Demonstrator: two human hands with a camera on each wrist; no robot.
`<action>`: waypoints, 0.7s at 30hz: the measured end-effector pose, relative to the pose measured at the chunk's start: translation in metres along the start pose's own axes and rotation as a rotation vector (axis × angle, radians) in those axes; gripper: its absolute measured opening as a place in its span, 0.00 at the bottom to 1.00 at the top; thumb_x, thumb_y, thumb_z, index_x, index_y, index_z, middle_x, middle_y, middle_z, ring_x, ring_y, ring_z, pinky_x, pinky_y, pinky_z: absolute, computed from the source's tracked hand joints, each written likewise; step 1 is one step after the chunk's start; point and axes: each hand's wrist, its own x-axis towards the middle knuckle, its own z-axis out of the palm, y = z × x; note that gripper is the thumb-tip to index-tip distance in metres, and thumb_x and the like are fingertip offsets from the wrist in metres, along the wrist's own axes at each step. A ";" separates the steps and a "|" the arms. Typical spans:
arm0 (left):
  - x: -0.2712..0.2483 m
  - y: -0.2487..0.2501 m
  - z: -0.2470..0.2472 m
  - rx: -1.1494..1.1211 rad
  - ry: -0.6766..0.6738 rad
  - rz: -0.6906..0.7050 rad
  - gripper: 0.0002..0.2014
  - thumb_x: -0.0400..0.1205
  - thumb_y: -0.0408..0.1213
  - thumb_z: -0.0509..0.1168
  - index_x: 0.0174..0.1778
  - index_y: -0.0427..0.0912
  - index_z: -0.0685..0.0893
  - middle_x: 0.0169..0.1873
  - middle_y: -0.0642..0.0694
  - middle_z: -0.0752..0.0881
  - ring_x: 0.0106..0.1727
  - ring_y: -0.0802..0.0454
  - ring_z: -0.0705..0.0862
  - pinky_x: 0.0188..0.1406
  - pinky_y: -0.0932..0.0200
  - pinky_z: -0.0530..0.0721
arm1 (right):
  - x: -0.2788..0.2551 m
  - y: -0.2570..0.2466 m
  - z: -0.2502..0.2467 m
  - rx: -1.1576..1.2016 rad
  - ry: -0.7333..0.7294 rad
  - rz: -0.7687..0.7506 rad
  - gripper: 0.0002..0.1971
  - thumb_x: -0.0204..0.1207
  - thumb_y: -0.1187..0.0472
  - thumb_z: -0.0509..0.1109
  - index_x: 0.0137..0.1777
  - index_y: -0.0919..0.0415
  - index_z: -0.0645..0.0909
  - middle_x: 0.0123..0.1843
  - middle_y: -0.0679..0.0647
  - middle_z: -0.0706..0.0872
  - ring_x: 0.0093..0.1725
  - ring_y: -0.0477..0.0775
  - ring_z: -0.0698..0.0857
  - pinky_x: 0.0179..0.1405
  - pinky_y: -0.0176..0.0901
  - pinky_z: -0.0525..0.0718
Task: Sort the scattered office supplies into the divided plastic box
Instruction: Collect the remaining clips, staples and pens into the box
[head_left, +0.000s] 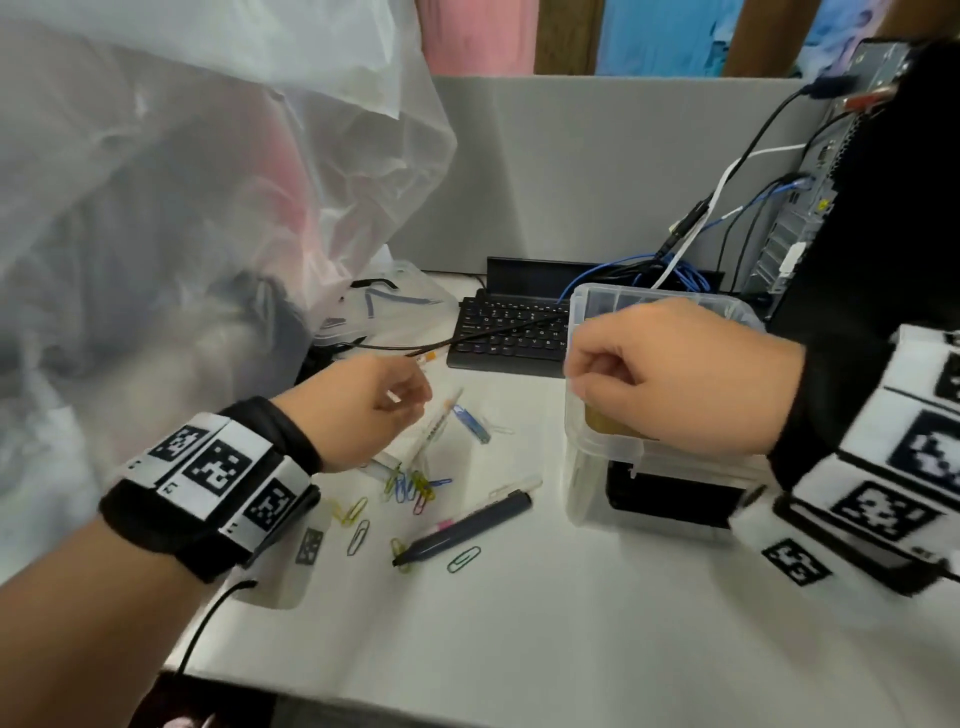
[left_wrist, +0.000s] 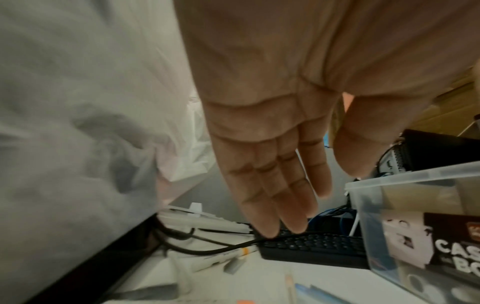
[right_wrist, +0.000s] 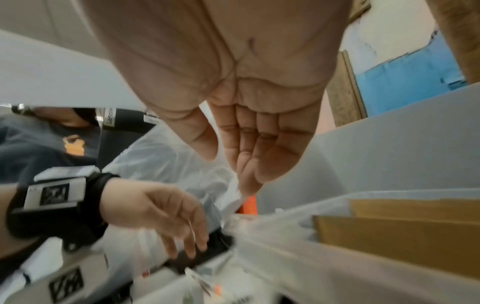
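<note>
Nearest the head camera are my two wrists with their marker bands, at lower left and far right of the frame. My left hand hovers above the scattered supplies at centre; in the left wrist view its fingers are straight and relaxed, holding nothing. My right hand sits over the near left corner of the clear plastic box at centre right. From the head view its fingers look curled down behind the box rim, while the right wrist view shows an open palm with fingers loosely extended and nothing in them (so I read it as released).

On the white table, the dark marker lies with its long axis running from lower left to upper right, tip towards the lower left. Just beyond it a slim clear pen lies roughly parallel. Coloured paper clips cluster under my left hand, with a green paper clip just below the marker. A small blue item lies slanted near the top of the pile; I can't make out what it is.

Behind, a black keyboard sits left of the box, and a translucent plastic sheet fills the upper left.
</note>
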 end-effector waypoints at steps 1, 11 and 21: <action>-0.001 -0.006 0.001 0.037 -0.009 -0.029 0.04 0.83 0.38 0.63 0.51 0.49 0.83 0.47 0.54 0.85 0.46 0.54 0.84 0.49 0.59 0.82 | 0.004 -0.008 0.001 0.032 0.042 -0.004 0.07 0.77 0.59 0.62 0.42 0.54 0.81 0.36 0.45 0.84 0.39 0.46 0.80 0.42 0.34 0.77; -0.007 -0.057 0.012 0.231 -0.030 -0.315 0.04 0.80 0.36 0.63 0.46 0.50 0.81 0.51 0.49 0.84 0.47 0.50 0.79 0.44 0.63 0.73 | 0.052 -0.081 0.071 0.205 -0.003 0.063 0.11 0.78 0.68 0.60 0.56 0.63 0.81 0.55 0.59 0.83 0.54 0.59 0.82 0.52 0.45 0.82; 0.004 -0.063 0.039 0.278 -0.077 -0.331 0.15 0.82 0.36 0.61 0.65 0.47 0.80 0.60 0.44 0.82 0.59 0.47 0.82 0.50 0.62 0.76 | 0.124 -0.091 0.148 0.076 -0.218 0.207 0.08 0.78 0.58 0.68 0.41 0.62 0.79 0.45 0.58 0.85 0.48 0.60 0.84 0.42 0.44 0.77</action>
